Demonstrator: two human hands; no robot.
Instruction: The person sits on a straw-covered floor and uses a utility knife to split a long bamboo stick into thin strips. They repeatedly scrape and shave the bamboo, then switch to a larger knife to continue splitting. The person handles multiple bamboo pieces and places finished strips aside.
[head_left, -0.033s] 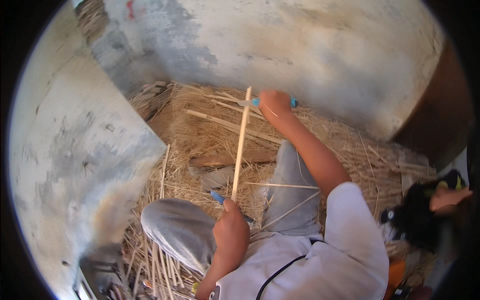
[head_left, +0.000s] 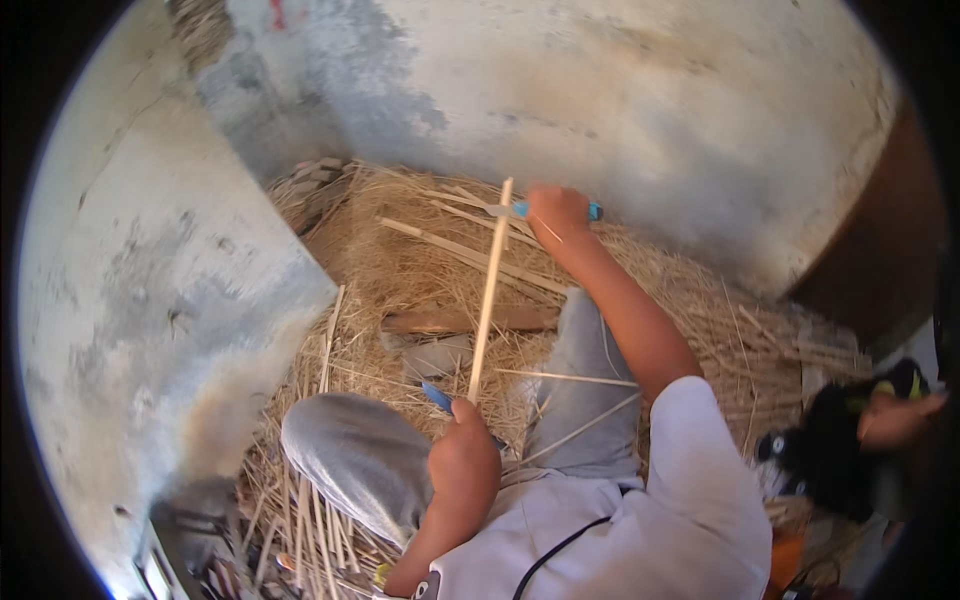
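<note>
My left hand (head_left: 464, 462) is closed round the lower end of a long pale bamboo strip (head_left: 487, 300), which slants up and away from me. A blue piece (head_left: 437, 397) sticks out beside its thumb; its kind I cannot make out. Farther off, my right hand (head_left: 558, 215) grips the turquoise handle of a knife (head_left: 520, 209). The blade lies across the strip a little below its far tip, apparently touching it. Both arms are stretched out over my grey-trousered legs.
Straw-like shavings (head_left: 400, 270) and loose pale strips (head_left: 470, 255) cover the floor. A flat wooden piece (head_left: 470, 319) lies between my knees. A worn wall (head_left: 600, 110) curves round the far side, another wall (head_left: 190, 270) stands at left. Another person's hand (head_left: 893, 420) shows at right.
The whole view has shifted slightly. The other person's hand at the right has moved a little down. My hands keep their grips on the strip and knife.
</note>
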